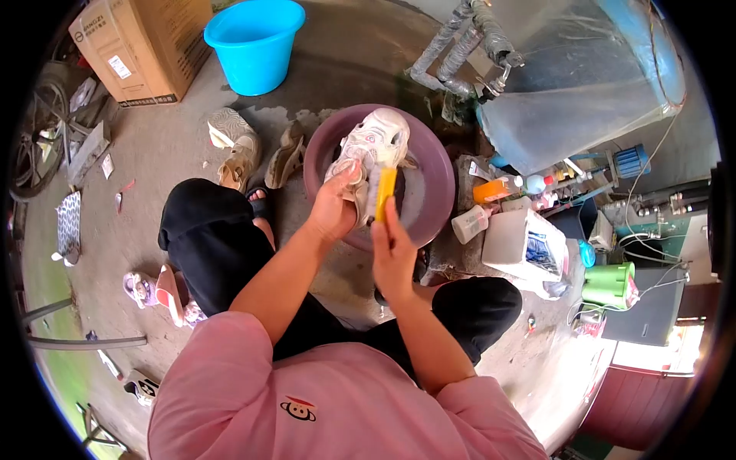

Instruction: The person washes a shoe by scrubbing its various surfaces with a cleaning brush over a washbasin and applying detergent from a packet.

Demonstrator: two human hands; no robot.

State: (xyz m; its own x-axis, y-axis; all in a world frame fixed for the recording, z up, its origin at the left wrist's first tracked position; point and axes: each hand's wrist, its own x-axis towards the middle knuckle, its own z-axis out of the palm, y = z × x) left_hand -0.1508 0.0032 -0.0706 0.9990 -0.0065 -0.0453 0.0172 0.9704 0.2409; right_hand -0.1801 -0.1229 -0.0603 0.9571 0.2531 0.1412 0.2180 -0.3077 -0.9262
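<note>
Over a mauve basin (pixel 442 184) on the floor, my left hand (pixel 336 208) grips a pale, wet shoe (pixel 377 136). My right hand (pixel 395 249) is closed on a yellow brush (pixel 386 192). The brush's light bristles face the shoe, at its near right side; whether they touch it is hard to tell. Water shows in the basin, and a darker thing lies partly hidden under the brush.
Beige shoes (pixel 240 157) stand left of the basin. A blue bucket (pixel 253 65) and a cardboard box (pixel 149 46) are beyond. To the right are bottles (pixel 491 189), a white container (pixel 510 244), taped pipes (pixel 460 57) and a green bucket (pixel 608 286).
</note>
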